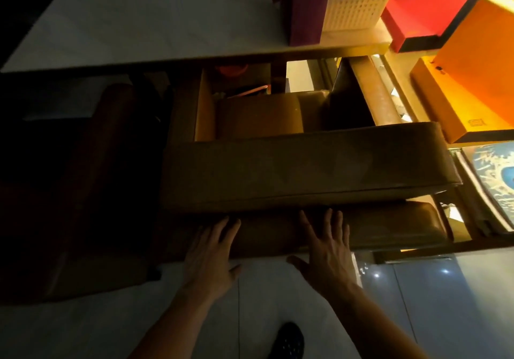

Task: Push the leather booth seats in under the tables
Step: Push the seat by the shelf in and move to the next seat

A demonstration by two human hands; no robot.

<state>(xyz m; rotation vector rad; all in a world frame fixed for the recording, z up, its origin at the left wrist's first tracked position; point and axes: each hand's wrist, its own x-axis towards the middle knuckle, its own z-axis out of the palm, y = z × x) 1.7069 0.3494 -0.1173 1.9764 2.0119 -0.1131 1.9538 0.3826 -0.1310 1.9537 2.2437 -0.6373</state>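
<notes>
both palms flat against near face of leather booth seat [306,175], fingers spread and straight; nothing clasped. left hand [208,253] near seat's middle, right hand [328,250] further toward lit end. contact low, on lower padded section [389,225] just under thick top cushion.

risks, judged from here:
- both hands sit left of seat's centre line as seen; uneven push likely to skew seat, one end swinging in first and jamming against table leg [278,76].
- smaller padded block [258,119] already lodged under table [155,24]; seat could butt into it and stop short.
- glossy tiled floor [403,289] plus shoe [288,340] close behind: foot slip possible on a hard shove.
- top cushion overhangs lower section at right; could ride up or shift if not fixed. cannot tell.

seat appearance: tan-brown leather, long, rounded right end, seam along lower edge, dull sheen. position: on floor, parallel to table edge, mostly outside it, not yet tucked under. left side too dark to read.
</notes>
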